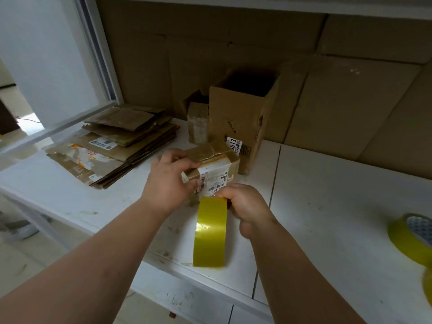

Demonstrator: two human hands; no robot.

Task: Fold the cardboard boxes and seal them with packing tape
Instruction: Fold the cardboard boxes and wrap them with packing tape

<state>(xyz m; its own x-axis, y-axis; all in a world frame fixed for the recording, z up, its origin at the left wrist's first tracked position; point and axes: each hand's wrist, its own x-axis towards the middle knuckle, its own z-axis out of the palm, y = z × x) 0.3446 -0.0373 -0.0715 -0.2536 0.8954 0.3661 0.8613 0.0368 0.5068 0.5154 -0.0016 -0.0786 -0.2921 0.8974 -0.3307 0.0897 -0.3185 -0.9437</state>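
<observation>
A small folded cardboard box [214, 161] with white shipping labels lies on the white table [327, 195] at the centre. My left hand [170, 178] grips its left end, fingers curled over the top and thumb at the near side. My right hand [247, 206] holds a yellow roll of packing tape [210, 232] upright against the box's near face, fingers curled round the roll's top. The tape's free end is hidden behind my hands.
A tall open cardboard box [243, 118] stands behind the small one, with a taped small box [197, 123] to its left. A stack of flattened boxes [112, 146] lies at the left. A second yellow tape roll [413, 237] sits at the right edge. Cardboard sheets line the back wall.
</observation>
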